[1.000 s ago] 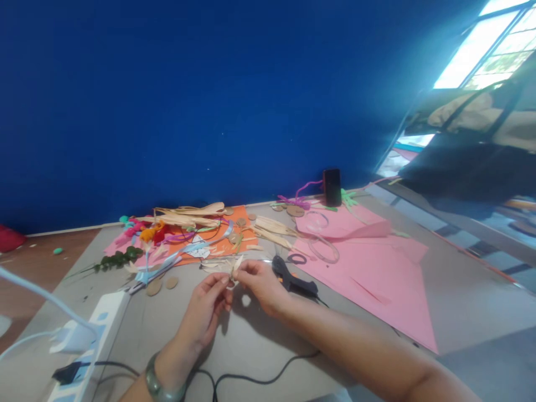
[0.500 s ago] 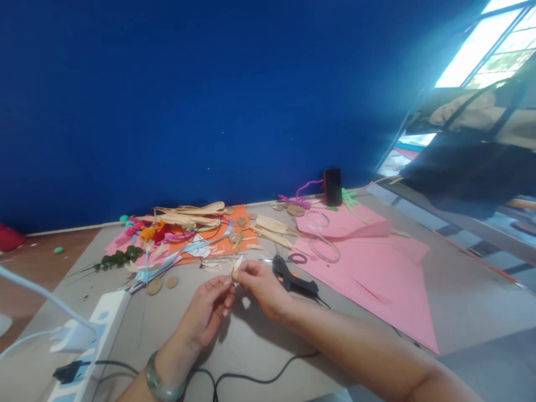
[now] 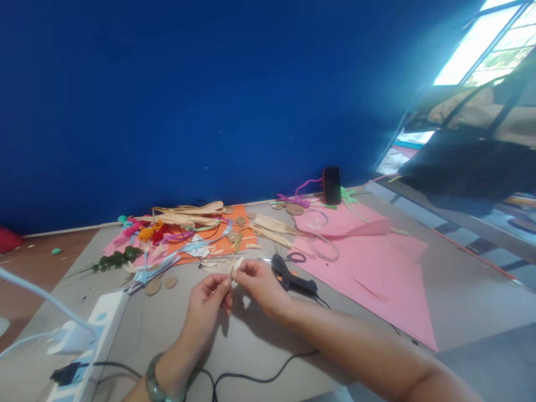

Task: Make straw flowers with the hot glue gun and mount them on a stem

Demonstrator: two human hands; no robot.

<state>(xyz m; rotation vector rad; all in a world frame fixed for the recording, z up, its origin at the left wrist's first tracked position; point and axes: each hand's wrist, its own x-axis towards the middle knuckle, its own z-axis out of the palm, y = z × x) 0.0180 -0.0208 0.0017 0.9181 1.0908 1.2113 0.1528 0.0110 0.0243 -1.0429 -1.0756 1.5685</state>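
Close together over the grey table, my left hand and my right hand pinch a small pale petal-shaped piece between their fingertips. Its pale tip points up from the fingers; its lower end is hidden. On my left wrist is a green bangle. A black glue gun lies just right of my right hand. Behind the hands, more pale strips are scattered, and two wooden discs sit to the left.
A white power strip with plugs and cables occupies the left front. Orange paper, raffia bundles, pipe cleaners and a green sprig lie at the back. Pink paper covers the right. A black phone leans on the blue wall.
My left hand has shifted slightly, its fingers bending differently around the small piece. The right hand keeps its pinch almost unmoved. The view has moved slightly.
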